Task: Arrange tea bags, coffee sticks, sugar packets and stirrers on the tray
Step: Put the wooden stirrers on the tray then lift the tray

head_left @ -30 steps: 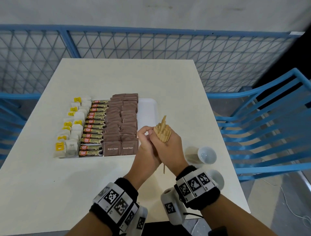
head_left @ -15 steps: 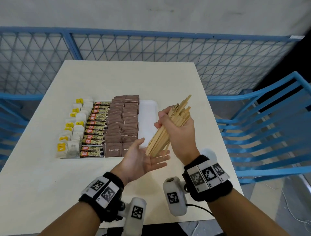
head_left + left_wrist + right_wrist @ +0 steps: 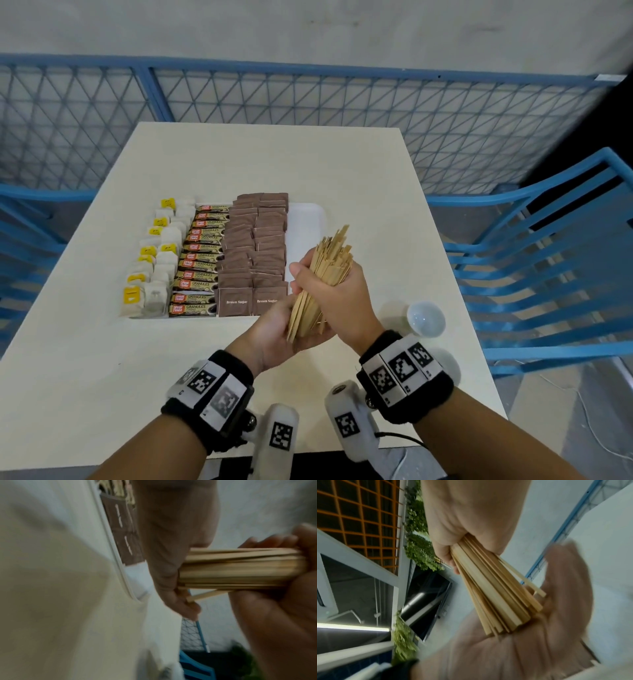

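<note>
I am standing at a pale table (image 3: 102, 342), looking down at my two hands held above its near edge. My right hand (image 3: 342, 298) is wrapped in a fist around the middle of a thick bundle of wooden stirrers (image 3: 325, 270), held roughly upright with the uneven top ends fanning out above my knuckles. My left hand (image 3: 274, 329) lies flat and relaxed, palm up, under the bundle's bottom ends, which rest against the palm. Just beyond my hands sits the white tray (image 3: 308, 219). It holds rows of tea bags (image 3: 154, 270) on the left, coffee sticks (image 3: 198, 270) next to them, and brown sugar packets (image 3: 257, 253) beside those, with a bare strip on its right side. A white cup (image 3: 426, 318) lies on its side on the table to the right of my wrist. The stirrers look light, thin and stiff, and smooth enough to slip past one another, so I judge a firm hold around the middle is best, with the ends squared against my palm before laying them on the bare strip.
</note>
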`<action>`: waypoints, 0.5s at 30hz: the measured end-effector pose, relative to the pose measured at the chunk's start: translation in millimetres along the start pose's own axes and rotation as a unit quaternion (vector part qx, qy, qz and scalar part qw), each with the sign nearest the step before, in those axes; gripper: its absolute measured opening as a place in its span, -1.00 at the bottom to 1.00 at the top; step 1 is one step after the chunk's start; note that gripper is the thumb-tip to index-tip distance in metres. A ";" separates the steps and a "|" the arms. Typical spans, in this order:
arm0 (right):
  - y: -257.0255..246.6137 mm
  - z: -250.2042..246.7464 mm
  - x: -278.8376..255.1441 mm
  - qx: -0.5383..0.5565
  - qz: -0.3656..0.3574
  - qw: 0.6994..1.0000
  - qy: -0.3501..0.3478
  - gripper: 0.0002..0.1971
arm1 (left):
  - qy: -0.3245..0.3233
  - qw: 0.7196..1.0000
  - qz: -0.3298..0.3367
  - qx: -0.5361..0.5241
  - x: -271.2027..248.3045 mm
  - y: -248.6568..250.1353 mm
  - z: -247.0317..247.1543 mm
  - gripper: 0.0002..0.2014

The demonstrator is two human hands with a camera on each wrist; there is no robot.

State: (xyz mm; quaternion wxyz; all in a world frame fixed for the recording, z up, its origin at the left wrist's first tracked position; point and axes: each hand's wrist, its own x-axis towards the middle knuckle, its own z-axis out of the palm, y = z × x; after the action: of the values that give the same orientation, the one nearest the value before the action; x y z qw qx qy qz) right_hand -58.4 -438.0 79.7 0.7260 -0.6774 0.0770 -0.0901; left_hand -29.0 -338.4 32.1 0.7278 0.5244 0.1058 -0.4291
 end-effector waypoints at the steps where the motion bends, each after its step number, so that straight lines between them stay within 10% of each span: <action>1: 7.4 -0.2 -0.9 -0.003 0.006 1.000 -0.004 -0.87 | 0.017 0.999 0.019 0.043 1.0 -1.6 -5.3 -0.63; 7: 65.7 4.8 -15.4 -0.070 0.015 0.997 -0.018 -0.74 | 0.067 0.931 0.326 0.151 -10.0 0.0 -27.8 -0.43; 15: 102.3 5.6 -21.5 -0.186 0.012 0.982 -0.026 -0.92 | 0.075 0.652 0.537 0.529 -11.6 -16.7 -18.0 -0.59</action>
State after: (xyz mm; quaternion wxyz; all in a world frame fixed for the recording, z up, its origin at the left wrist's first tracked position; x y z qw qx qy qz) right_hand -75.2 -420.8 -22.1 0.5904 -0.8015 0.0816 -0.0484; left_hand -43.0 -318.5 20.2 0.4201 0.8161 -0.3856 0.0944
